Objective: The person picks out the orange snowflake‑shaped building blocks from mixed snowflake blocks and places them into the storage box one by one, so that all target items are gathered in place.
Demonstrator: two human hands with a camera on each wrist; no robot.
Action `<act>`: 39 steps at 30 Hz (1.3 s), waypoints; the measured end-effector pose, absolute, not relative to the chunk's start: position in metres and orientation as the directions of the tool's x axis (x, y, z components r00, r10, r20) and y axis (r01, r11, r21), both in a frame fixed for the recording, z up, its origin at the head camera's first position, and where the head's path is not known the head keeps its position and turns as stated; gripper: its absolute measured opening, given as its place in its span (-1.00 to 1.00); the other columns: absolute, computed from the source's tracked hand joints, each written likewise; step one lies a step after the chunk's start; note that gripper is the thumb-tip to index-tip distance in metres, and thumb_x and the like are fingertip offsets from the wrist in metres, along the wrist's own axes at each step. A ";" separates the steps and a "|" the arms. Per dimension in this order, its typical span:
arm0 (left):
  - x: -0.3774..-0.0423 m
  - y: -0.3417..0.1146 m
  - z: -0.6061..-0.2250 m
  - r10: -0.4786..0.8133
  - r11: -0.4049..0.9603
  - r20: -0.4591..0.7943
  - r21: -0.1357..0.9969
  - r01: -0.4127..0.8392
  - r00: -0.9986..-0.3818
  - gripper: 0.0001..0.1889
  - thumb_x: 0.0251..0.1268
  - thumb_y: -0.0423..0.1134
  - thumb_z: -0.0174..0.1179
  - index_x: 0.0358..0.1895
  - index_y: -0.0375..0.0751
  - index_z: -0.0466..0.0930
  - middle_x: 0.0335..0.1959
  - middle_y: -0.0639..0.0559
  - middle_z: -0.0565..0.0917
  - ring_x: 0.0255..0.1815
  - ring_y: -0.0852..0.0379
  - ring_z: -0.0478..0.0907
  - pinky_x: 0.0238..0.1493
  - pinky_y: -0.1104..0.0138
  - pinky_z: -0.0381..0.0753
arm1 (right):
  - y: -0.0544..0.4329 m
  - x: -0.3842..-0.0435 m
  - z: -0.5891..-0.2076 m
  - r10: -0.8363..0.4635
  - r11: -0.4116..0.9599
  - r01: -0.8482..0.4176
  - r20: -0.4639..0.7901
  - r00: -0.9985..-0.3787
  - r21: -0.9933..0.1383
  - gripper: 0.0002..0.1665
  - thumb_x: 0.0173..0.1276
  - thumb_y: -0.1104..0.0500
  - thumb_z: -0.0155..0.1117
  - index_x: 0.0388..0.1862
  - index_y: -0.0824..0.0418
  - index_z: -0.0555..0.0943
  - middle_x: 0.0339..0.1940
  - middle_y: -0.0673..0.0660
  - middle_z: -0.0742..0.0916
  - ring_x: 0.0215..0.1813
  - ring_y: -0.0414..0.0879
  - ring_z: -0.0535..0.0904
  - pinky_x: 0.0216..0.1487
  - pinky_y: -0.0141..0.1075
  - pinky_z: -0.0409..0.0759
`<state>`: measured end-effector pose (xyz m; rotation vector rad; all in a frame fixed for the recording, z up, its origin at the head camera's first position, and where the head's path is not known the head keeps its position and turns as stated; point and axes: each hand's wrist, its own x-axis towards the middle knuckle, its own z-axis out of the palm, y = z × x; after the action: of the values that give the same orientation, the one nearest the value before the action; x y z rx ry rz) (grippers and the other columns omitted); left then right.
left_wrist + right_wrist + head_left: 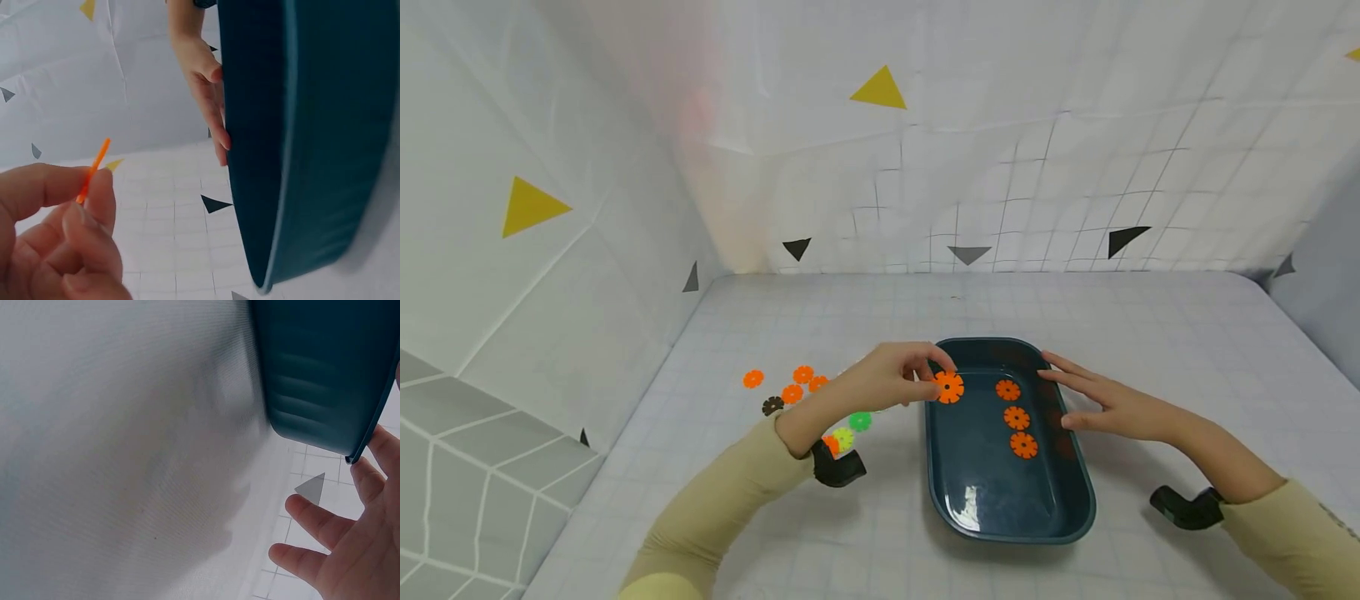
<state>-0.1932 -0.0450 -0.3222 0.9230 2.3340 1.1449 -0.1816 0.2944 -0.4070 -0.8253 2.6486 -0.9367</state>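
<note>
Sitting betw. the two hands, the dark teal tray [958, 467] is deep, glossy & round-cornered; prob. stiff plastic, fairly light, apt to slide if nudged, so best held by the rim at both sides. R hand [1120, 407] is spread, fingers straight, tips at the rim just beside it. L hand [895, 373] pinches an orange disc [949, 387] betw. thumb & fingertips, near the tray's opp. side; height above it hard to tell. That disc is flat, thin edge-on, slotted all round like a gear. Prob. v. light, stiff w/ slight flex, a bit slick; an edge pinch suits it, as lying flat it'd be tricky to lift. 3 matching discs [1017, 417] lie in the tray, in a row left of R hand. Left of L hand: loose orange discs [792, 393] & a dark disc [772, 406]; on its near side, a green disc [860, 422] & a yellow disc [843, 439].
</note>
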 end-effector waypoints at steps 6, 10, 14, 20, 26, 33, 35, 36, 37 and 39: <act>-0.192 -0.025 -0.322 0.743 0.377 -0.011 0.833 0.405 -0.669 -0.73 0.21 -0.35 0.16 -0.02 -0.10 0.52 -0.50 0.02 0.61 -0.57 0.10 0.44 -0.51 0.40 0.45 | 0.294 -0.182 -0.406 -0.568 0.647 -0.418 -0.036 -0.822 -0.638 -0.23 0.24 0.02 0.23 0.36 0.22 0.22 0.47 0.27 0.02 0.37 0.40 -0.03 0.09 0.42 0.06; -0.190 -0.016 -0.320 0.752 0.361 -0.018 0.848 0.389 -0.659 -0.72 0.22 -0.36 0.14 0.00 -0.09 0.51 -0.47 0.03 0.62 -0.53 -0.01 0.46 -0.46 0.26 0.53 | 0.294 -0.183 -0.406 -0.570 0.646 -0.411 -0.048 -0.820 -0.643 -0.23 0.25 0.01 0.22 0.37 0.20 0.21 0.48 0.26 0.01 0.38 0.39 -0.04 0.10 0.42 0.05; -0.190 -0.009 -0.320 0.754 0.366 -0.028 0.847 0.385 -0.656 -0.72 0.22 -0.35 0.14 0.00 -0.10 0.51 -0.41 -0.08 0.64 -0.55 0.05 0.46 -0.50 0.30 0.52 | 0.294 -0.183 -0.406 -0.578 0.638 -0.415 -0.047 -0.815 -0.649 -0.24 0.25 0.03 0.22 0.37 0.21 0.20 0.48 0.26 0.00 0.38 0.39 -0.04 0.10 0.42 0.04; -0.190 0.004 -0.320 0.771 0.400 -0.066 0.824 0.402 -0.633 -0.72 0.22 -0.34 0.16 0.01 -0.09 0.51 -0.45 0.06 0.62 -0.58 0.15 0.44 -0.50 0.37 0.54 | 0.295 -0.183 -0.404 -0.588 0.626 -0.421 -0.043 -0.808 -0.656 -0.24 0.26 0.04 0.21 0.37 0.22 0.20 0.48 0.26 0.00 0.38 0.40 -0.05 0.09 0.43 0.03; -0.191 0.017 -0.320 0.793 0.429 -0.106 0.797 0.426 -0.600 -0.71 0.23 -0.30 0.15 0.03 -0.05 0.50 -0.49 0.09 0.58 -0.57 0.19 0.44 -0.48 0.44 0.54 | 0.295 -0.182 -0.404 -0.589 0.623 -0.423 -0.039 -0.807 -0.659 -0.25 0.26 0.05 0.21 0.38 0.19 0.20 0.48 0.26 0.01 0.38 0.40 -0.04 0.08 0.43 0.04; -0.192 0.030 -0.322 0.812 0.419 -0.117 0.798 0.433 -0.571 -0.71 0.23 -0.30 0.15 0.03 -0.03 0.50 -0.49 0.05 0.59 -0.51 0.14 0.49 -0.46 0.44 0.54 | 0.295 -0.183 -0.403 -0.589 0.626 -0.418 -0.047 -0.807 -0.658 -0.25 0.26 0.05 0.21 0.38 0.19 0.20 0.47 0.27 0.01 0.38 0.40 -0.03 0.07 0.43 0.06; -0.194 0.034 -0.324 0.812 0.422 -0.127 0.802 0.423 -0.569 -0.72 0.22 -0.30 0.15 0.01 -0.02 0.51 -0.49 0.09 0.59 -0.49 0.14 0.50 -0.46 0.43 0.54 | 0.295 -0.183 -0.402 -0.591 0.625 -0.419 -0.048 -0.805 -0.659 -0.26 0.26 0.05 0.21 0.38 0.18 0.20 0.47 0.27 0.01 0.37 0.40 -0.02 0.06 0.43 0.06; -0.194 0.037 -0.325 0.811 0.426 -0.134 0.803 0.418 -0.569 -0.72 0.21 -0.30 0.16 0.00 -0.01 0.51 -0.48 0.10 0.59 -0.49 0.14 0.50 -0.46 0.43 0.54 | 0.295 -0.183 -0.402 -0.592 0.623 -0.419 -0.048 -0.804 -0.660 -0.26 0.26 0.05 0.21 0.38 0.17 0.21 0.47 0.27 0.01 0.37 0.40 -0.02 0.06 0.43 0.07; -0.195 0.040 -0.326 0.810 0.429 -0.139 0.803 0.414 -0.569 -0.72 0.21 -0.30 0.16 -0.01 -0.02 0.51 -0.48 0.11 0.60 -0.49 0.14 0.50 -0.46 0.43 0.54 | 0.295 -0.183 -0.402 -0.594 0.622 -0.419 -0.049 -0.803 -0.661 -0.26 0.27 0.06 0.21 0.38 0.17 0.20 0.47 0.26 0.01 0.38 0.40 -0.02 0.06 0.43 0.07; -0.197 0.045 -0.329 0.808 0.439 -0.151 0.798 0.412 -0.569 -0.73 0.20 -0.31 0.17 -0.02 -0.02 0.51 -0.47 0.12 0.60 -0.50 0.17 0.50 -0.46 0.44 0.54 | 0.296 -0.183 -0.402 -0.597 0.620 -0.423 -0.047 -0.801 -0.661 -0.25 0.26 0.06 0.21 0.39 0.16 0.19 0.47 0.26 0.02 0.37 0.40 -0.01 0.06 0.43 0.07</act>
<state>-0.1966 0.0448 -0.3292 1.0231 2.1716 0.9975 -0.1827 0.2959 -0.4016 -0.8312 2.5830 -0.9535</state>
